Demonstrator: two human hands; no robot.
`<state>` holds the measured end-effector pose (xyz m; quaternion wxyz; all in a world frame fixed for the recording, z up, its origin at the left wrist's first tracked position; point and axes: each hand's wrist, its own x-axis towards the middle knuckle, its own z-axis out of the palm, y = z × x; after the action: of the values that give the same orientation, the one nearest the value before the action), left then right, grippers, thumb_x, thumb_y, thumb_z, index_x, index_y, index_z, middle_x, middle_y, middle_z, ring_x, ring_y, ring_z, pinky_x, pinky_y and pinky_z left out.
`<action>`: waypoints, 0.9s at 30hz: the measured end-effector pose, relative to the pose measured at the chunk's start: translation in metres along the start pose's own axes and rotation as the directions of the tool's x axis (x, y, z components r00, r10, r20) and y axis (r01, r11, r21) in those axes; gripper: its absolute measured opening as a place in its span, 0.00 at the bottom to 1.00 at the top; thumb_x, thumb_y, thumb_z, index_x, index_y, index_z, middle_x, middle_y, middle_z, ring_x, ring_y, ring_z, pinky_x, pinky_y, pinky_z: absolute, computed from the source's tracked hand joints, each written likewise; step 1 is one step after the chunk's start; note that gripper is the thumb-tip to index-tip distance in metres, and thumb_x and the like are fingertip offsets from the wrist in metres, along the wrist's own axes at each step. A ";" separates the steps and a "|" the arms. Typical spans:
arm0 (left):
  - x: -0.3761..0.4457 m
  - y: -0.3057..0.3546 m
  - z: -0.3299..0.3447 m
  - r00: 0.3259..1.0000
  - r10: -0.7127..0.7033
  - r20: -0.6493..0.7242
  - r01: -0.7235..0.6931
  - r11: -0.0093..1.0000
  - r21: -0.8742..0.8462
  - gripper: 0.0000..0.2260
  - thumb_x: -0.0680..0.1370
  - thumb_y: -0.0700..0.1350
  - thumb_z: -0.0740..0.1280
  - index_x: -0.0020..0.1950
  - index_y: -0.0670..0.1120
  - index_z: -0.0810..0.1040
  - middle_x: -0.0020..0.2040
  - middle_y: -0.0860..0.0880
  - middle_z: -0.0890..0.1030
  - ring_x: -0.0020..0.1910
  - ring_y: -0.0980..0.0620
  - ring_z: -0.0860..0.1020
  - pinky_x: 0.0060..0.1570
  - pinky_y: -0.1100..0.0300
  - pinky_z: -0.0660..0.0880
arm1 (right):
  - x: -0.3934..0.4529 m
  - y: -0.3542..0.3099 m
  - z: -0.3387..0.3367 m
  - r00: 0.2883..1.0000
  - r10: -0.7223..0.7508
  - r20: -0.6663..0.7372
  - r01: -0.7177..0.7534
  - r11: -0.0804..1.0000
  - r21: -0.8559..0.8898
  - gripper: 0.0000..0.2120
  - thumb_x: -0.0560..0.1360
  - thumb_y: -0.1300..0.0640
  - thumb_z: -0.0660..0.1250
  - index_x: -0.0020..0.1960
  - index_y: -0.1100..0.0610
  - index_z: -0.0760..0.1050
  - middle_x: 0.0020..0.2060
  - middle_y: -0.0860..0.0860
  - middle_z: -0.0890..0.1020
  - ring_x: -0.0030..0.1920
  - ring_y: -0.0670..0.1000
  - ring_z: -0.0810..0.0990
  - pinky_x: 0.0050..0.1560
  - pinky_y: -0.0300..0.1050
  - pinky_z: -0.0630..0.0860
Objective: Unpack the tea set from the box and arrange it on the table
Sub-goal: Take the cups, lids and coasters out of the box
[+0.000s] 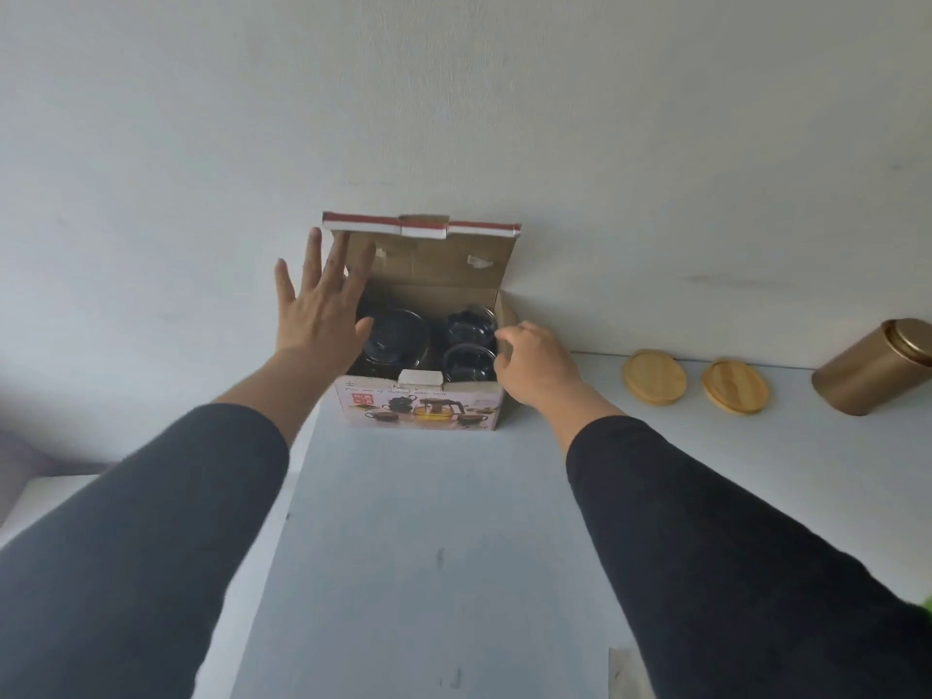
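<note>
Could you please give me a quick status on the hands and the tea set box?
Left hand open, over the open box. Right hand curled at its right rim. Glassware all inside. Nothing blocking.

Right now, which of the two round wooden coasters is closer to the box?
The left wooden coaster, next to the box; the other coaster lies nearer the gold tin.

Both arms stretched forward, dark sleeves to mid-forearm, wrists bare. Left hand (323, 305) raised, back to camera, fingers straight and spread, pointing up, thumb out to right. Right hand (534, 360) lower, back to camera, fingers curled inward toward left; contact unclear.
</note>
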<state>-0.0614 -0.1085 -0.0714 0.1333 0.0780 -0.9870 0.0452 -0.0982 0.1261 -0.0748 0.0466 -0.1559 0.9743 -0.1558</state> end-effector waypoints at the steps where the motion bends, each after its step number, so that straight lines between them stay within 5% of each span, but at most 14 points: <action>1: 0.007 -0.004 0.002 1.000 0.000 0.014 0.000 1.000 -0.005 0.36 0.78 0.54 0.62 0.78 0.53 0.42 0.79 0.47 0.41 0.77 0.43 0.39 0.72 0.38 0.45 | 0.004 0.000 0.004 1.000 -0.003 -0.004 0.003 1.000 -0.011 0.19 0.77 0.58 0.61 0.68 0.56 0.72 0.63 0.53 0.75 0.63 0.56 0.72 0.59 0.47 0.71; 7: 0.029 -0.012 0.022 0.993 0.053 0.105 -0.048 0.997 -0.056 0.40 0.76 0.63 0.59 0.77 0.54 0.36 0.78 0.47 0.36 0.76 0.43 0.36 0.72 0.38 0.42 | 0.021 -0.009 0.020 1.000 -0.009 0.027 0.012 0.993 -0.113 0.18 0.77 0.54 0.64 0.66 0.53 0.74 0.61 0.51 0.77 0.65 0.56 0.68 0.61 0.49 0.69; 16: 0.043 -0.012 0.030 0.967 0.057 0.249 -0.043 0.997 -0.063 0.51 0.67 0.72 0.62 0.76 0.55 0.32 0.75 0.41 0.30 0.74 0.40 0.32 0.71 0.37 0.41 | 0.030 -0.024 0.021 0.990 0.071 0.121 -0.030 0.951 -0.307 0.33 0.68 0.31 0.63 0.64 0.52 0.73 0.58 0.52 0.79 0.64 0.56 0.67 0.59 0.51 0.66; 27: 0.051 -0.012 0.033 0.957 0.019 0.290 0.007 0.996 -0.089 0.56 0.66 0.70 0.66 0.77 0.47 0.33 0.75 0.42 0.30 0.75 0.41 0.32 0.71 0.37 0.42 | 0.040 -0.039 0.023 0.957 0.203 0.208 -0.137 0.947 -0.292 0.35 0.68 0.39 0.70 0.68 0.54 0.65 0.63 0.54 0.74 0.67 0.57 0.64 0.64 0.55 0.62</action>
<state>-0.1162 -0.1307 -0.0889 -0.0099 0.0746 -0.9971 -0.0102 -0.1216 0.0717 -0.0865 0.1530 -0.0930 0.9838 0.0047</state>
